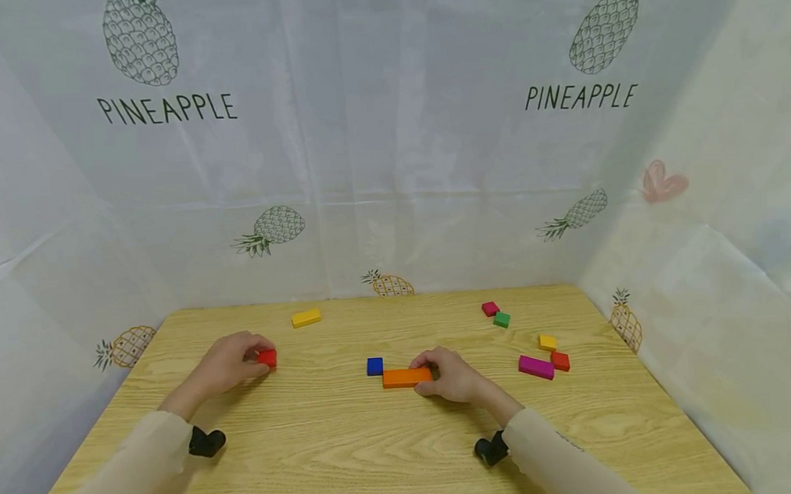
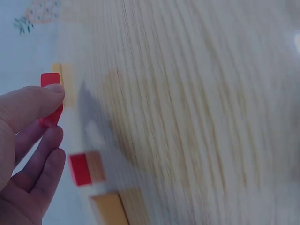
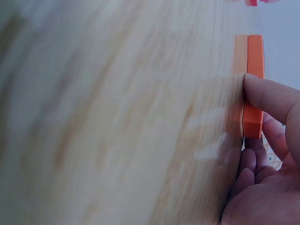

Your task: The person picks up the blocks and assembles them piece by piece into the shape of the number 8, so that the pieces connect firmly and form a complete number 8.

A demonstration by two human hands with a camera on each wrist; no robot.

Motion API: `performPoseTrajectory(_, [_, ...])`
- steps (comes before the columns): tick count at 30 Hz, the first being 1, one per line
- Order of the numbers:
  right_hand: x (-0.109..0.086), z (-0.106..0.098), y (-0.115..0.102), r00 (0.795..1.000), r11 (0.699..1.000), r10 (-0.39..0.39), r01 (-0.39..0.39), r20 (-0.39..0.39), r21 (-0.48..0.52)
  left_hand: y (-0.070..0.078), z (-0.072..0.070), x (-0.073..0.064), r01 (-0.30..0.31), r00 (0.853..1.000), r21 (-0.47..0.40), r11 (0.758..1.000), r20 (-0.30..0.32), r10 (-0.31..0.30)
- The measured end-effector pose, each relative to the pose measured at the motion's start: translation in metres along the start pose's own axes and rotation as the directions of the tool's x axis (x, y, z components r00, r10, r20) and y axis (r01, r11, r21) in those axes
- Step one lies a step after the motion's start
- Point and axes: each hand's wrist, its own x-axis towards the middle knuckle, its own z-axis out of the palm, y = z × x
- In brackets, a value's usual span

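Note:
My left hand point(image 1: 234, 361) pinches a small red block point(image 1: 267, 359) between thumb and fingers at the left of the table. In the left wrist view this red block point(image 2: 51, 80) overlaps a yellow block behind it. Another red block point(image 2: 80, 169) and an orange-yellow block point(image 2: 108, 209) lie below the fingers there. At the middle of the table my right hand point(image 1: 452, 377) grips the right end of a long orange block point(image 1: 403, 378), thumb on the near side. A blue block point(image 1: 374, 366) sits just behind the orange block's left end.
A yellow block point(image 1: 306, 317) lies near the back edge. Towards the back right are a crimson block point(image 1: 490, 309) and a green block point(image 1: 502, 320). Nearer on the right lie a magenta block point(image 1: 536, 367), a small yellow block point(image 1: 547, 342) and a red block point(image 1: 560, 361).

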Motion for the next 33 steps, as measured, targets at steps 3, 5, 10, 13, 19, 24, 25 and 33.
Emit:
performPoseTrajectory(3, [0.0, 0.0, 0.0, 1.0, 1.0, 0.001, -0.001, 0.001, 0.002, 0.008, 0.003, 0.002, 0.017, 1.0, -0.047, 0.999, 0.01, -0.017])
performPoseTrajectory(5, [0.0, 0.0, 0.001, 1.0, 1.0, 0.006, -0.006, 0.002, 0.0, 0.014, 0.005, 0.002, 0.044, 0.999, -0.064, 0.997, 0.016, -0.043])
performPoseTrajectory(10, [-0.002, -0.001, 0.001, 1.0, 1.0, 0.006, -0.006, 0.002, -0.007, 0.031, 0.012, 0.001, 0.072, 0.997, -0.102, 0.992, 0.009, -0.072])
performPoseTrajectory(13, [-0.002, -0.001, 0.001, 1.0, 1.0, -0.002, 0.002, 0.001, -0.008, 0.043, 0.018, -0.001, 0.072, 0.997, -0.131, 0.989, 0.001, -0.072])
performPoseTrajectory(19, [-0.002, -0.002, 0.001, 1.0, 1.0, -0.011, 0.011, 0.0, -0.011, 0.068, 0.031, -0.003, 0.068, 0.998, -0.182, 0.981, 0.005, -0.068])
performPoseTrajectory(24, [-0.002, -0.001, 0.0, 1.0, 1.0, -0.011, 0.011, 0.0, -0.01, 0.085, 0.044, -0.003, 0.038, 0.999, -0.177, 0.983, -0.002, -0.039])
performPoseTrajectory(25, [-0.002, -0.001, 0.0, 1.0, 1.0, -0.012, 0.012, -0.001, -0.01, 0.088, 0.046, -0.003, 0.034, 0.999, -0.174, 0.984, -0.003, -0.035])
performPoseTrajectory(33, [-0.001, -0.001, -0.001, 1.0, 1.0, -0.011, 0.011, -0.007, 0.004, 0.109, 0.062, -0.004, 0.009, 1.0, -0.188, 0.982, 0.004, -0.008])
